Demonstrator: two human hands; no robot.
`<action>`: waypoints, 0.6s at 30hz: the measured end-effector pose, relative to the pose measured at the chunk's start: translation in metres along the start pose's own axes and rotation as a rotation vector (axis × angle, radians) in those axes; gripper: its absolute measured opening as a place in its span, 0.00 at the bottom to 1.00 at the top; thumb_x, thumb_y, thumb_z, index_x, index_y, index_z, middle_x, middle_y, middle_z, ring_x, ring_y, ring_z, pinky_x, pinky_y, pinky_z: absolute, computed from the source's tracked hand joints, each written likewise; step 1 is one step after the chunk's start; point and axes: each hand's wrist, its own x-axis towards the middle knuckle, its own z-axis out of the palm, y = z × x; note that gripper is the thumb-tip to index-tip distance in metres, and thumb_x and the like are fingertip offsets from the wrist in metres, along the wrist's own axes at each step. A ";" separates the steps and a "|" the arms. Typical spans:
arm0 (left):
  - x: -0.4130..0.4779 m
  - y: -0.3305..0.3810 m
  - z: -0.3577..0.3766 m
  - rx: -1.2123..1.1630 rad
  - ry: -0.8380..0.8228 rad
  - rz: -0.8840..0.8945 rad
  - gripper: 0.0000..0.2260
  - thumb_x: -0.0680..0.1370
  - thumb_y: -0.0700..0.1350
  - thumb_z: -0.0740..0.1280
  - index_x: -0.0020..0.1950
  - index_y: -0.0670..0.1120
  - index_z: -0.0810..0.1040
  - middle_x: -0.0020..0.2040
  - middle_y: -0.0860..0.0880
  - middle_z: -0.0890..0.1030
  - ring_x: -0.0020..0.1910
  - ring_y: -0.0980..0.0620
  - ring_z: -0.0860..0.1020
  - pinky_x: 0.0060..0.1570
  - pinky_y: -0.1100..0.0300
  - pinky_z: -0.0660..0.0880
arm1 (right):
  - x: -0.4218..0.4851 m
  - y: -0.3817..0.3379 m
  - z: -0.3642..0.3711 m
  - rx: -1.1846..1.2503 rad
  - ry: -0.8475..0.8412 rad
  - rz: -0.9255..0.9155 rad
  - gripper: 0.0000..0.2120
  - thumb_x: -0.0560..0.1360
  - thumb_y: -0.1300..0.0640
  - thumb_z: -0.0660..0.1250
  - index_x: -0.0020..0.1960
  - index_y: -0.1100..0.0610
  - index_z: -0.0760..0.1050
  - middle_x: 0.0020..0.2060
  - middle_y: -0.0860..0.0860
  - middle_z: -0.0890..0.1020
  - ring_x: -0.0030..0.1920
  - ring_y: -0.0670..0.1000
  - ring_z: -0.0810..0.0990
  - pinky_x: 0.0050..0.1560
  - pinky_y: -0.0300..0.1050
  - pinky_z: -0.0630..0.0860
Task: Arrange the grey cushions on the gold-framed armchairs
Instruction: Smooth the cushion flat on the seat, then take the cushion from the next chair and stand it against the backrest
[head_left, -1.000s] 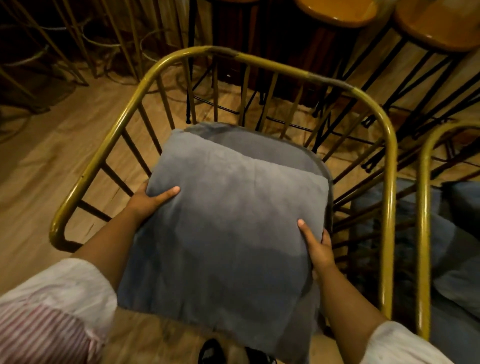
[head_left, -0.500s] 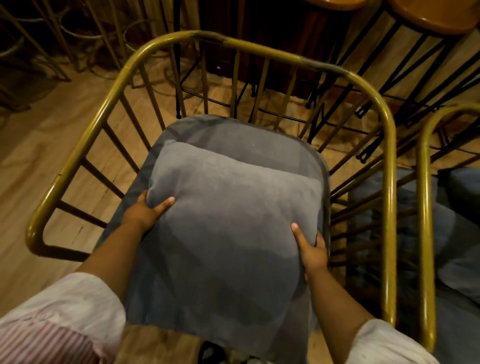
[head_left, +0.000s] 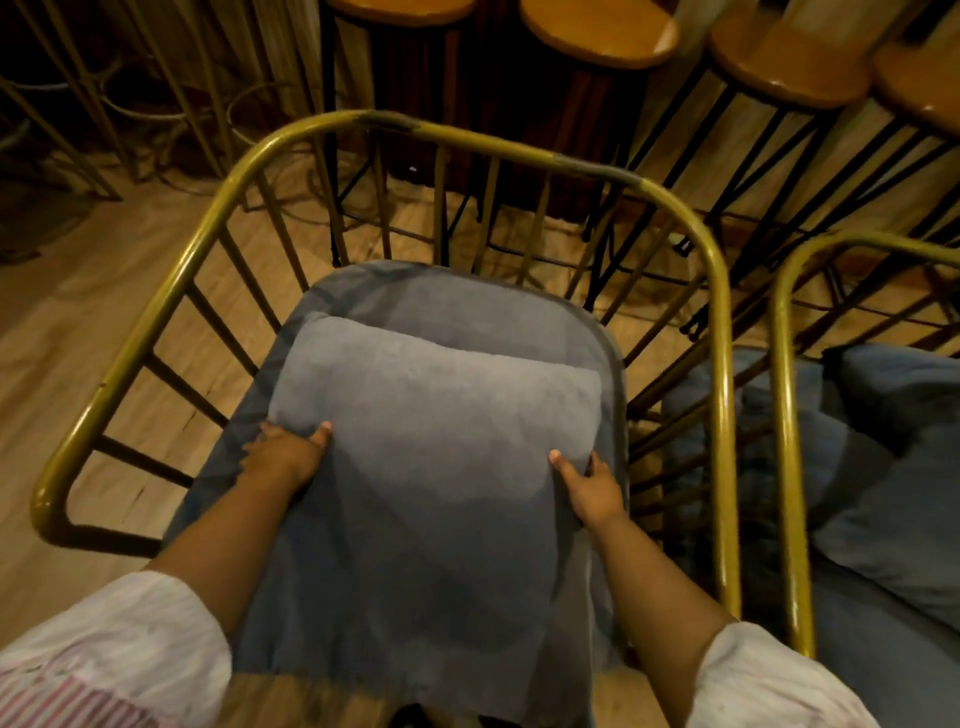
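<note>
A square grey cushion (head_left: 436, 447) lies over the darker grey seat pad (head_left: 467, 306) of a gold-framed armchair (head_left: 498, 150) right below me. My left hand (head_left: 291, 452) grips the cushion's left edge, thumb on top. On the opposite edge my right hand (head_left: 592, 488) holds it the same way. The cushion's far edge stops short of the chair's back rail, leaving a strip of seat pad showing.
A second gold-framed armchair (head_left: 784, 415) stands close on the right with a grey cushion (head_left: 893, 467) on its seat. Wooden bar stools (head_left: 597, 31) on black legs stand behind the chairs. Wooden floor (head_left: 62, 322) shows to the left.
Both hands have lowered the cushion and pushed it further back onto the seat. More of the seat pad and the chair frame shows around it now.
</note>
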 end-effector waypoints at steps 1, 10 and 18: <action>-0.016 0.011 0.001 0.070 -0.007 0.047 0.42 0.74 0.63 0.62 0.78 0.39 0.51 0.78 0.36 0.55 0.76 0.33 0.55 0.73 0.40 0.55 | -0.004 -0.009 -0.006 -0.028 -0.002 -0.022 0.30 0.74 0.50 0.69 0.70 0.63 0.66 0.68 0.61 0.73 0.67 0.61 0.72 0.66 0.53 0.69; -0.215 0.156 0.004 0.125 -0.309 0.624 0.25 0.80 0.53 0.57 0.75 0.44 0.61 0.75 0.40 0.65 0.72 0.40 0.65 0.69 0.53 0.62 | -0.088 -0.096 -0.154 -0.159 0.282 -0.382 0.18 0.75 0.55 0.67 0.61 0.62 0.77 0.54 0.59 0.81 0.57 0.56 0.78 0.56 0.45 0.71; -0.361 0.247 0.061 0.074 -0.417 0.971 0.23 0.80 0.50 0.61 0.73 0.42 0.65 0.72 0.41 0.69 0.71 0.43 0.68 0.65 0.55 0.66 | -0.115 -0.086 -0.338 -0.011 0.593 -0.450 0.18 0.76 0.54 0.66 0.63 0.60 0.75 0.62 0.59 0.77 0.64 0.57 0.74 0.62 0.45 0.67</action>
